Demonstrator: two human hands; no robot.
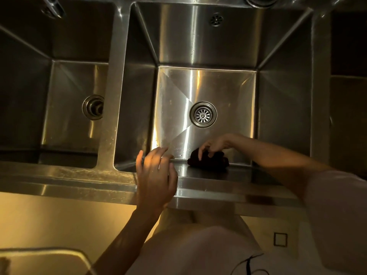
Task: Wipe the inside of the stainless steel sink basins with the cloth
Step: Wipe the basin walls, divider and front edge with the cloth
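Fingers of the right hand [213,144] curl down onto a dark cloth [208,160] and hold it, so this grip is closed on the cloth. That cloth sits bunched up at the near edge of the big basin [204,92], right where the floor of the basin meets the near wall. It lies under the fingertips, and the bare arm reaches in from the right side.

Over on the other side, the left hand [156,175] holds nothing. Its fingers are spread and loose, so that grip is let go. It is over the front rim [79,185] of the sink, and I cannot tell if it touches the steel. It is near the cloth but apart from it.

Farther in, a round drain [203,114] with a little grate sits in the middle of the big basin floor, well apart from the cloth. To the left is a second basin [65,96] with its own drain [93,107]. High on the back wall of the big basin is a small round overflow hole [216,19].
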